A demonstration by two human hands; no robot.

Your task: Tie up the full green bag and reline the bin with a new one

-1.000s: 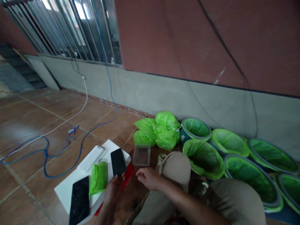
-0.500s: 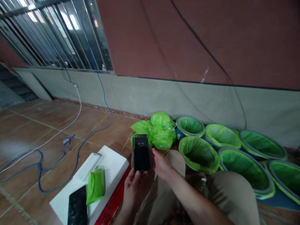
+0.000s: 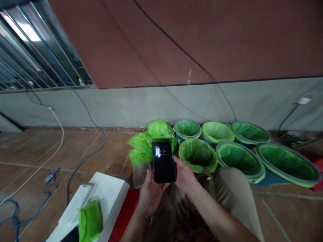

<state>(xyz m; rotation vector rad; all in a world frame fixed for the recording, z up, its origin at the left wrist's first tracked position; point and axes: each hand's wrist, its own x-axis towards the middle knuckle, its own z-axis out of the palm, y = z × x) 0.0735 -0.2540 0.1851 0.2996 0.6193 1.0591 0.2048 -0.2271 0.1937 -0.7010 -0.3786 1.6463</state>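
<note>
A black smartphone (image 3: 164, 168) is held up in front of me, its screen lit with a clock. My left hand (image 3: 151, 195) grips its lower left side, with the fingers partly hidden behind it. Along the right edge, my right hand (image 3: 185, 176) closes on the phone too. A clear plastic rectangle (image 3: 141, 174) shows just left of the phone, above my left thumb; whether it lies on the floor or is held I cannot tell. Behind the phone sit tied green plastic bags (image 3: 141, 148).
Several bins (image 3: 198, 156) lined with green bags stand by the wall at right. On the left, a white box (image 3: 108, 191) carries a folded green packet (image 3: 90, 220) and a dark flat object (image 3: 70, 235). Beside it is a red basket (image 3: 124, 215). A blue cable (image 3: 83, 161) crosses the tiles.
My view has turned right. The phone is now between both hands, with my right hand closer in on its edge. The clear plastic rectangle has come into sight beside it.
</note>
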